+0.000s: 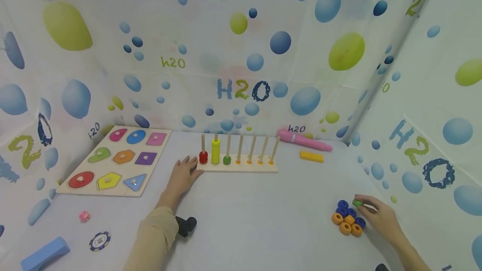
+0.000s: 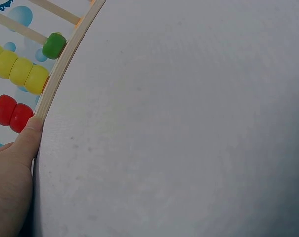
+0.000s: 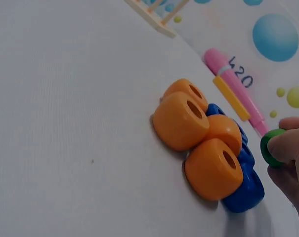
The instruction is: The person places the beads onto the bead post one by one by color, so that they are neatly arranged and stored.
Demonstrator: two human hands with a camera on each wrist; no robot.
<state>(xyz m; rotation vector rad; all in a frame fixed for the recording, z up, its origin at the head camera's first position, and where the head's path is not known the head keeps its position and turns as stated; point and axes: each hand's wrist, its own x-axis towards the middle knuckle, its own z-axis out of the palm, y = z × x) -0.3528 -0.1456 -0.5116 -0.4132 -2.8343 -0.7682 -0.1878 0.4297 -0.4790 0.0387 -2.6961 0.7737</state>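
Note:
My left hand (image 1: 183,177) holds the left end of a wooden peg board (image 1: 241,169), its thumb along the front edge in the left wrist view. Red beads (image 2: 13,114) sit on the board's first peg, a stack of yellow beads (image 1: 216,152) on the second and green beads (image 1: 227,160) low on the third. Between thumb and fingers, my right hand (image 1: 382,218) pinches a green bead (image 3: 272,148). Just left of it lies a cluster of loose orange beads (image 3: 181,122) and blue beads (image 3: 245,190), their holes showing.
A shape puzzle board (image 1: 144,145) lies at the back left. At the back right are a pink marker-like stick (image 1: 306,140) and a yellow block (image 1: 311,157). Front left lie a blue block (image 1: 45,254), a poker chip (image 1: 99,241) and a small pink piece (image 1: 84,216). A black object (image 1: 186,226) shows beside the left forearm.

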